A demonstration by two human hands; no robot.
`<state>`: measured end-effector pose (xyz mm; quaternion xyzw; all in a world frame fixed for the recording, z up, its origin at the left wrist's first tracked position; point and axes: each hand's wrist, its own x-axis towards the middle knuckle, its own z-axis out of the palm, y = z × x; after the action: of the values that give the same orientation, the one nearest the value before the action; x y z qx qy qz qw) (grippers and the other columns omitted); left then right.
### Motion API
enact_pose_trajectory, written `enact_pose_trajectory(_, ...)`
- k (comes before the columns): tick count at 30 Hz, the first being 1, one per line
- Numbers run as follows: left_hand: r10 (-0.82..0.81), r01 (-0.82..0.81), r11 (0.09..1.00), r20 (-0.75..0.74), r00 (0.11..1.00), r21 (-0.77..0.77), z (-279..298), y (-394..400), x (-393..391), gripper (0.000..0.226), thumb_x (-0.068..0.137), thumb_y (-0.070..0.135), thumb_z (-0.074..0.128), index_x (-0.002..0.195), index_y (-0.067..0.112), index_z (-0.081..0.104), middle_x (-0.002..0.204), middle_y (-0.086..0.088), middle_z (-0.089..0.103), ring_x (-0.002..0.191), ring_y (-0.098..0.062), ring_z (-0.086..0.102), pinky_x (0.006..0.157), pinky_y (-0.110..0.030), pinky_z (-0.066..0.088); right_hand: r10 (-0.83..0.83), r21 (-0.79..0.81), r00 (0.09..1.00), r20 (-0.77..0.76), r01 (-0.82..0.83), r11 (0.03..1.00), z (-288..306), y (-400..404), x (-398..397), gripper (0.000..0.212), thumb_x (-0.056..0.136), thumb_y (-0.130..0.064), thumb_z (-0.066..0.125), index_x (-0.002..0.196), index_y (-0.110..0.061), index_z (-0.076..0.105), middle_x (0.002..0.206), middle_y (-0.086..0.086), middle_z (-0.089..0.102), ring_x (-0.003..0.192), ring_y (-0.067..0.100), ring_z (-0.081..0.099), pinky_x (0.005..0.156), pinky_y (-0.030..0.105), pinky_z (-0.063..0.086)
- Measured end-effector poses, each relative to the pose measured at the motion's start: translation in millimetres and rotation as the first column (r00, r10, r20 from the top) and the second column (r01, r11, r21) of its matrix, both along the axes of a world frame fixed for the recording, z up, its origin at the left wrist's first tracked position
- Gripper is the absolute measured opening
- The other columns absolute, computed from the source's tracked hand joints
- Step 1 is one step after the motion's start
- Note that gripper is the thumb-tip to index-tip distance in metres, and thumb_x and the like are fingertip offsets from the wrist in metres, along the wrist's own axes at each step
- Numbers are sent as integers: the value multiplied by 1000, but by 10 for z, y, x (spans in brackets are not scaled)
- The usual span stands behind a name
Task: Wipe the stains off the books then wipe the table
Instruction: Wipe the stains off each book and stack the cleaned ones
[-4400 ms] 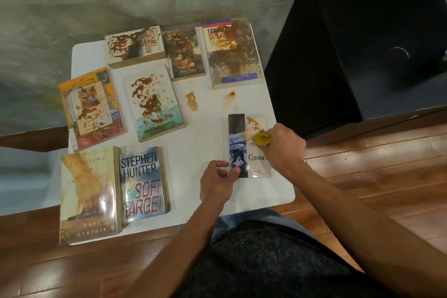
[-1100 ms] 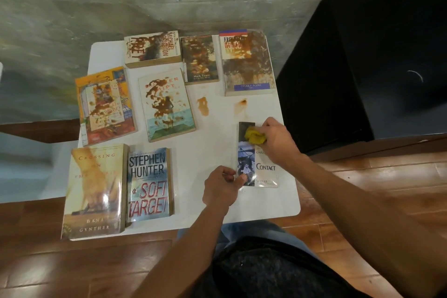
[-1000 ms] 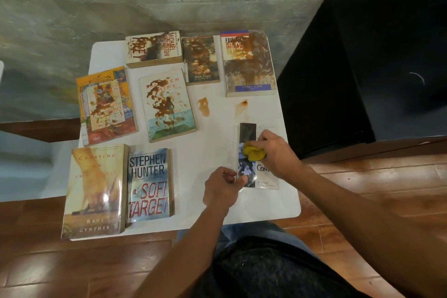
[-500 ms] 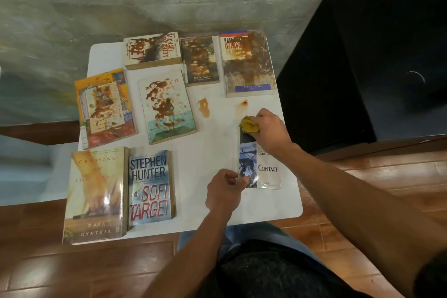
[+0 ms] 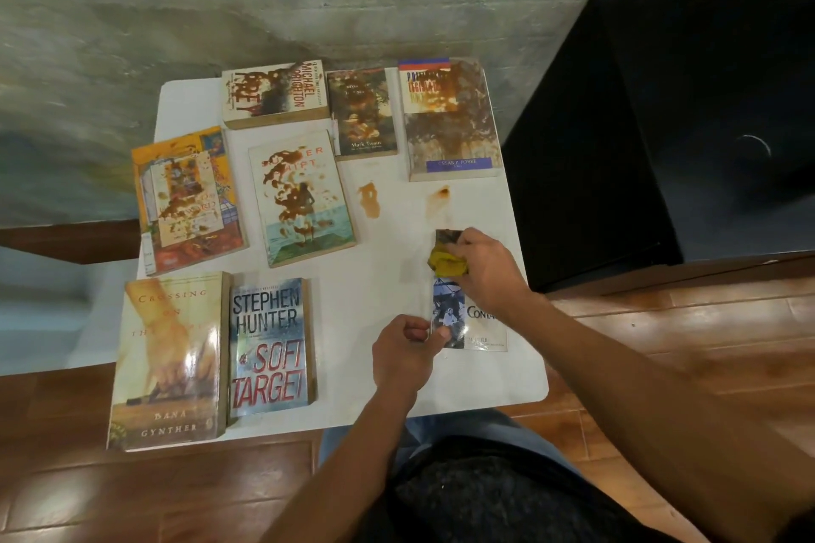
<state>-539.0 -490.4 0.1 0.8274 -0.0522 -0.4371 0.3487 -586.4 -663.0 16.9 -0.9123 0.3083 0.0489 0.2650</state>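
On the white table, at 8 o'clock, lies a clean tan book reading "Crossing on the…" and "Dana Gynther"; touching its right edge is "Stephen Hunter – Soft Target", also clean. At 10 o'clock an orange-bordered book is blotched brown, its title unreadable. Beside it, a pale seaside cover carries heavy brown splashes. At 12 o'clock sit three stained books: "Michael Crichton – Prey", a dark "Mark Twain", and one marked "Cesar P. Pobre", almost wholly browned. Two brown spills mark the bare tabletop. At 4 o'clock, the left hand pinches the lower left corner of the "Contact" book, while the right hand clutches a yellow cloth pressed against its upper cover.
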Motion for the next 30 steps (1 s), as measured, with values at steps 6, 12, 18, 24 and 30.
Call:
enact_pose_trajectory(6,-22,22,1000,8,1000,-8,-23,20,-12,29,82,43,79,100,24,65,92,11,66,83,-7,61,66,-18,46,33,27,997,66,-35,999,-135,170,-182,29,81,-14,75,110,-14,73,93,3,55,79,23,58,66,39,54)
enact_pose_trajectory(12,-23,23,1000,10,1000,-3,5,-16,-1,29,82,44,79,98,26,63,91,10,66,82,-6,60,65,-18,44,-80,28,993,84,78,997,-114,2,127,19,85,-15,71,104,-13,72,95,5,55,82,24,59,71,37,54)
enact_pose_trajectory(18,-46,46,999,24,999,-6,11,-18,-1,27,82,45,79,95,29,62,90,12,67,82,-4,61,65,-17,44,-231,16,972,47,230,973,-86,-98,383,20,90,-30,67,97,-12,69,91,1,49,75,18,52,65,28,40)
enact_pose_trajectory(24,-10,10,1000,5,1000,-11,11,-3,-2,26,80,40,82,93,26,64,88,10,67,79,-4,60,62,-16,40,-268,13,961,62,268,963,-19,-238,202,19,93,-29,64,92,-11,68,93,5,51,78,22,57,67,32,49)
enact_pose_trajectory(30,-18,18,1000,16,1000,-15,-4,-1,-9,29,81,41,82,98,25,65,90,10,66,81,-5,61,64,-16,42,-395,23,917,50,395,919,19,-411,-157,26,93,-46,60,93,-20,60,94,-4,47,73,9,54,59,20,43)
